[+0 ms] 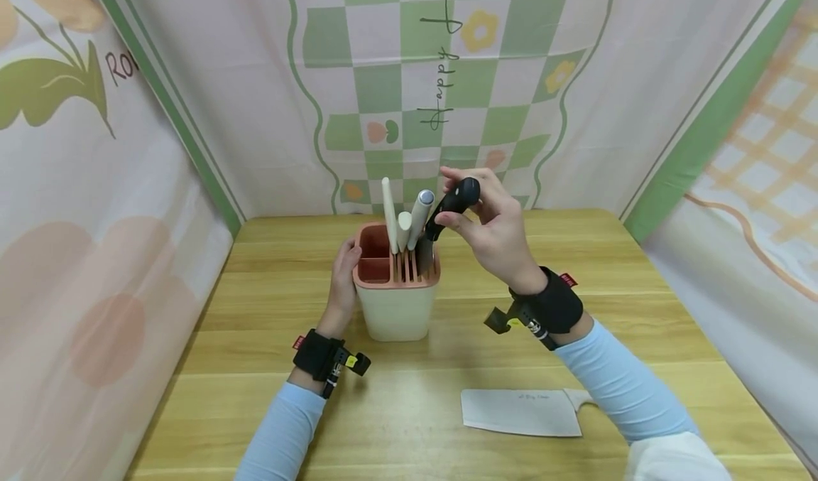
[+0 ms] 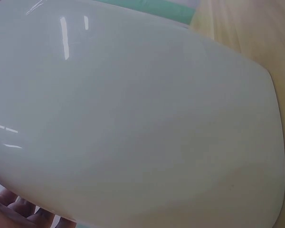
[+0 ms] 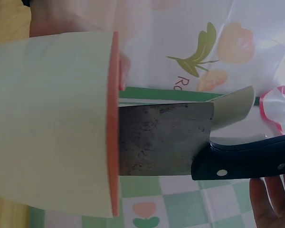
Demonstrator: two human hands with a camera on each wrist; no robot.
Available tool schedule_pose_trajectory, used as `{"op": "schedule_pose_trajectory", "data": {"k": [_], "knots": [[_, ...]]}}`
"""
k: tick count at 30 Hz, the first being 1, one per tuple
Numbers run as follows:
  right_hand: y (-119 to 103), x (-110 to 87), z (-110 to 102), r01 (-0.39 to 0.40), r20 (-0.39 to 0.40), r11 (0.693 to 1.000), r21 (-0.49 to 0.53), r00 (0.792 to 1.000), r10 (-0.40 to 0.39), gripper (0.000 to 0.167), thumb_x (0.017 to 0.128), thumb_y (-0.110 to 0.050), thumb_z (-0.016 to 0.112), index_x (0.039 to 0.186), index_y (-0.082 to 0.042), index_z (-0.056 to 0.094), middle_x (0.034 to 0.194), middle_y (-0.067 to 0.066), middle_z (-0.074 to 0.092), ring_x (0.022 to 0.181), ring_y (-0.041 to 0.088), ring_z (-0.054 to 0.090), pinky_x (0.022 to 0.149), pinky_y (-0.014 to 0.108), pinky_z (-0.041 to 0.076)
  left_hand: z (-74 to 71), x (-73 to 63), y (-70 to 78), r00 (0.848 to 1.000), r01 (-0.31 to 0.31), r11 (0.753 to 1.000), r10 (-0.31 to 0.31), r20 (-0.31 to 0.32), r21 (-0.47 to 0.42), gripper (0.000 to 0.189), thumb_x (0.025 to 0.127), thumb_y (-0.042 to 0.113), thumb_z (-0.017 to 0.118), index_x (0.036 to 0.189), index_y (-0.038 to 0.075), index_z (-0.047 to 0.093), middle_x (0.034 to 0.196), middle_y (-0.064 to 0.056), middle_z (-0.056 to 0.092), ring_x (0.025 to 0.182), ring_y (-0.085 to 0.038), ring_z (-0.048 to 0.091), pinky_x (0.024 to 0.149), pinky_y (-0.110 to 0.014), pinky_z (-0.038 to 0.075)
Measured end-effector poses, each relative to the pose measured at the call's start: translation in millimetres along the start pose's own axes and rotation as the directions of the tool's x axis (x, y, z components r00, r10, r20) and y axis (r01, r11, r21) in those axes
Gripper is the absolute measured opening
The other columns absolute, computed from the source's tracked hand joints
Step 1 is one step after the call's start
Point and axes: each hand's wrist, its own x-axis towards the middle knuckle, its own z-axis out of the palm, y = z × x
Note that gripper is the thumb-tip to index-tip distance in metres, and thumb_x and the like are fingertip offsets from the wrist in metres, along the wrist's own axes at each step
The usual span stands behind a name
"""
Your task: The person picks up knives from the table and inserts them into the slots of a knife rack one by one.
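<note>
Right hand [image 1: 501,232] gripping black-handled cleaver [image 1: 455,204], blade [image 3: 166,140] part-way into cream knife holder [image 1: 397,315]! Left hand [image 1: 344,278] grasping holder's side. Pale handles [image 1: 418,218] rising beside blade; pale-handled cleaver [image 1: 520,411] flat on wooden table [image 1: 396,403].

Dim wrist views, glare streaks on holder [image 2: 133,118]

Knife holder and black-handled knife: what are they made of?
The knife holder looks like glossy plastic: smooth cream walls with bright reflections. The black-handled knife seems to have a steel blade: gray, dull, speckled. Its handle could be plastic or wood, with shiny rivets.
</note>
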Motion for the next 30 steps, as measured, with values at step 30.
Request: {"op": "schedule_pose_trajectory", "data": {"k": [30], "knots": [[29,-27.5,15,-0.161,0.029,0.987,0.003,0.986,0.161,0.070,0.083,-0.033,0.082,0.140,0.003,0.064,0.122,0.012,0.061,0.123,0.013,0.064,0.103,0.024,0.055,-0.5,0.5,-1.3,1.000,0.005,1.000,-0.005,0.000,0.004,0.061,0.101,0.038,0.036,0.151,0.003,0.044,0.145,-0.024,0.051,0.122,-0.013,0.056,0.102,-0.024,0.048]]}}
